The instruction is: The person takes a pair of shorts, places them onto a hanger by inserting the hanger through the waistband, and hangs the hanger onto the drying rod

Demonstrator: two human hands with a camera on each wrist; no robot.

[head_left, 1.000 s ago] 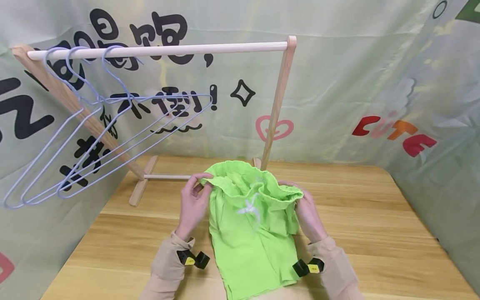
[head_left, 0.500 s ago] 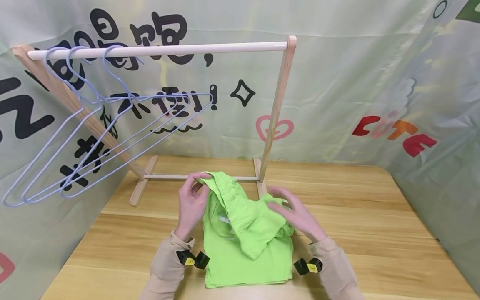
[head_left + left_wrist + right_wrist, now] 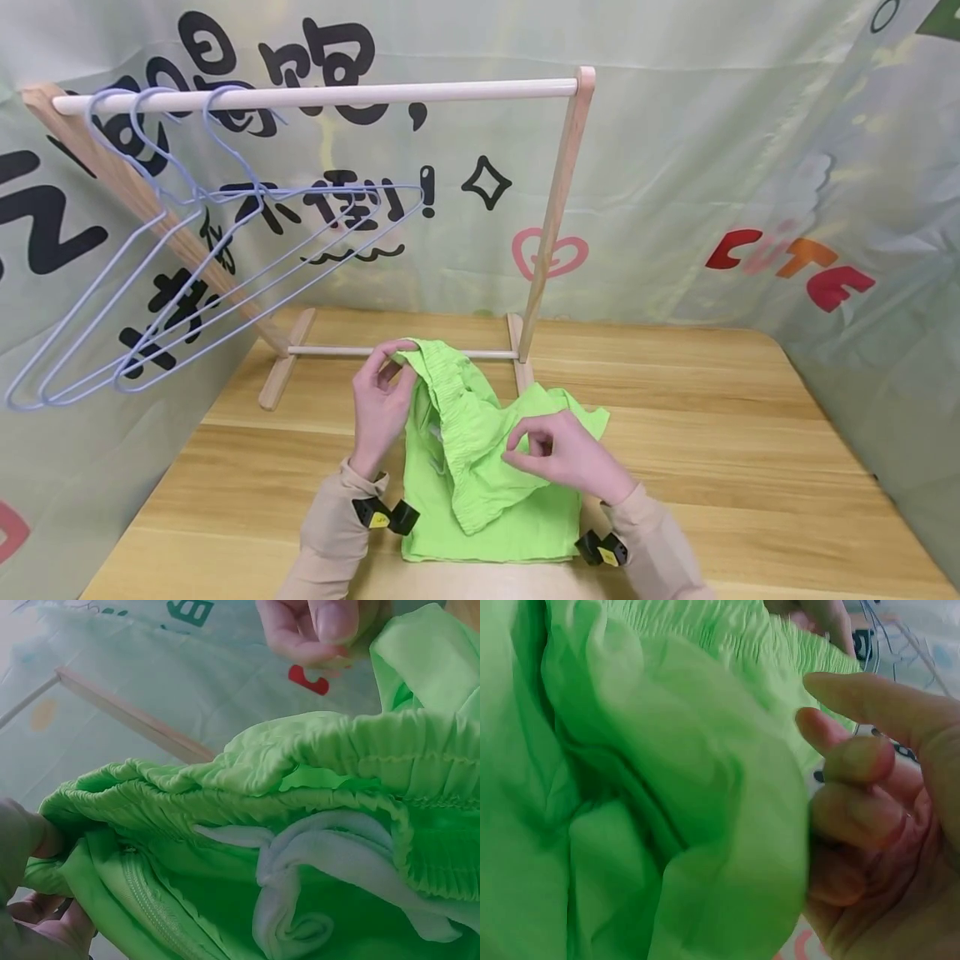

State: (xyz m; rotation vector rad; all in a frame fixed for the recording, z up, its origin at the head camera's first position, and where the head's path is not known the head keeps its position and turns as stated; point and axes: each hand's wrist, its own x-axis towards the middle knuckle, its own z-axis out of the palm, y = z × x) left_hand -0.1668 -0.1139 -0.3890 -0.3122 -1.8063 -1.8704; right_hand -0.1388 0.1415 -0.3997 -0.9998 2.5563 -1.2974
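Bright green shorts [image 3: 525,525] lie on the table, their waist end lifted and folded over toward the front. At the waistband's left corner, my left hand [image 3: 378,404] pinches the gathered elastic [image 3: 150,802] between thumb and fingers. A white drawstring [image 3: 322,851] tied in a bow shows inside the fold in the left wrist view. My right hand [image 3: 570,454] hovers over the right part of the shorts, fingers loosely curled. In the right wrist view its thumb and fingertips [image 3: 859,761] are apart, beside the green cloth with nothing between them.
A wooden rack [image 3: 558,200] with a white top rail [image 3: 450,92] stands behind the shorts. On the rail's left end hang 3 light purple hangers [image 3: 247,221]. The wooden table [image 3: 712,433] meets printed cloth walls [image 3: 675,167] at the back and sides.
My right hand has let go of the waistband's right side and come leftward and nearer over the cloth. The waist has flopped forward, folding over the legs. My left hand keeps its hold.
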